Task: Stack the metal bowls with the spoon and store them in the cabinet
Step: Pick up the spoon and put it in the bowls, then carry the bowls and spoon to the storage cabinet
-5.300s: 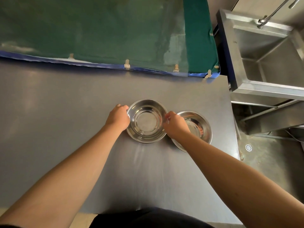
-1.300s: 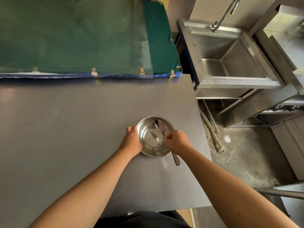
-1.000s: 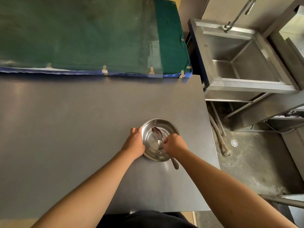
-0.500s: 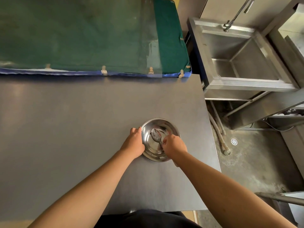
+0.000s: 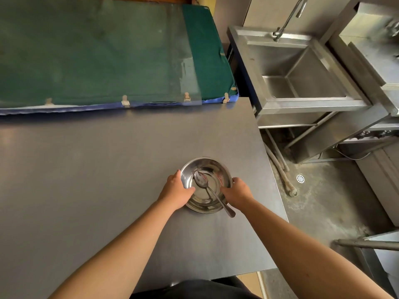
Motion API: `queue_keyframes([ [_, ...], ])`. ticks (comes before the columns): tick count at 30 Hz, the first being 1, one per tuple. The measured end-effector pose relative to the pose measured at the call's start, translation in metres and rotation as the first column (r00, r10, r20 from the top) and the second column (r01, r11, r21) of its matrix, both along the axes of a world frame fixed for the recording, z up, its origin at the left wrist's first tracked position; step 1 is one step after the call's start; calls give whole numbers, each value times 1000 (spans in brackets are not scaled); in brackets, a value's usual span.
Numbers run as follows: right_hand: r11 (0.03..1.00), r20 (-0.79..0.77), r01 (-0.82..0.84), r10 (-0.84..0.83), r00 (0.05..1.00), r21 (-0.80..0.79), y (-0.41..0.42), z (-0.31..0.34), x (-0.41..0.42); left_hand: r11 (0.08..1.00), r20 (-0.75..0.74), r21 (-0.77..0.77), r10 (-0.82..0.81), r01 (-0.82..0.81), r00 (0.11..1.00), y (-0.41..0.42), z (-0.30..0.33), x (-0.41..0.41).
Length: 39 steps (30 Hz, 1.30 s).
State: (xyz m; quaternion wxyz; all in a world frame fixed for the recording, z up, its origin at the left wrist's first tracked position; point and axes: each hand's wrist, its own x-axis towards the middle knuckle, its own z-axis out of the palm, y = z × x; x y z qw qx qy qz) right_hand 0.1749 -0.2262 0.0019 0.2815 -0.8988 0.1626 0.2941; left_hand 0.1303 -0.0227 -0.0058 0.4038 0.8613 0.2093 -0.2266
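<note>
The stacked metal bowls [image 5: 212,167] sit on the grey table [image 5: 108,169] near its right edge. A metal spoon [image 5: 210,190] lies inside the top bowl, its handle sticking out over the near right rim. My left hand [image 5: 178,192] grips the bowls' left rim, thumb inside. My right hand [image 5: 237,192] grips the right rim, apart from the spoon. How many bowls are nested I cannot tell.
A green padded mat [image 5: 97,50] with a blue edge lies along the table's far side. A steel sink [image 5: 302,72] with a tap stands to the right, across a gap. Below it are hoses and a floor drain [image 5: 300,178].
My right hand let go of the spoon, which now rests in the bowl, and moved to the bowls' right rim. Earlier, two bowls sat side by side; now they are one stack.
</note>
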Motion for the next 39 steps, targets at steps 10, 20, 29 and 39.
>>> queue_keyframes([
  [10, 969, -24, 212, -211, 977, 125, 9, 3, -29, 999, 41, -44, -13, 15, 999, 19, -2, -6],
  [20, 945, 86, 300, -312, 946, 131, -15, 31, -67, 985, 154, -58, -151, 162, 976, 8, 36, -7],
  [29, 906, 196, 389, -417, 888, 165, -112, 75, -107, 950, 200, -68, -285, 304, 937, -89, 86, -8],
  [39, 819, 285, 553, -572, 770, 150, -302, 104, -217, 870, 218, -33, -474, 492, 853, -297, 110, -60],
])
